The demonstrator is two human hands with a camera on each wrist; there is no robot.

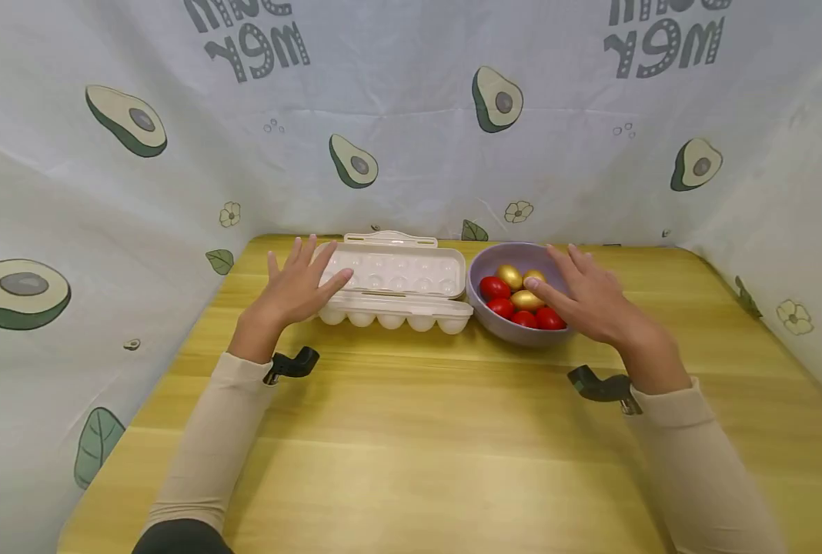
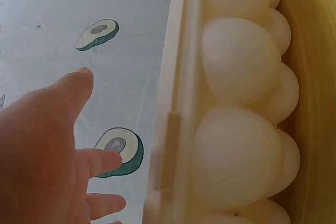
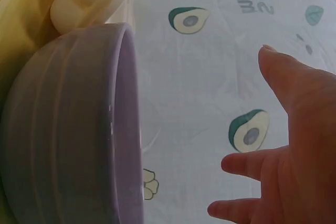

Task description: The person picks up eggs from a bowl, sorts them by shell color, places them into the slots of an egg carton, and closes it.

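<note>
Soft purple on bowl (image 1: 501, 331), faint lighter lines round the outside. Solid red on eggs (image 1: 494, 288) inside, metallic gold on other eggs (image 1: 526, 301). Creamy off-white all over egg carton (image 1: 397, 305) left of bowl, rows of round moulded spots across the far half. Yellow wood grain on table (image 1: 411, 423), lighter and darker streaks left to right. Bluish white on backdrop cloth (image 1: 418, 77), printed with cream avocados (image 1: 487, 88), green-edged, grey-pitted; plus green leaves (image 1: 99, 446), cream flowers (image 1: 519, 211), dotted grey lettering (image 1: 258, 50). Plain beige on left sleeve (image 1: 210, 438) and right sleeve (image 1: 695, 462). Black on left wrist mount (image 1: 296, 363) and right wrist mount (image 1: 599, 385).
</note>
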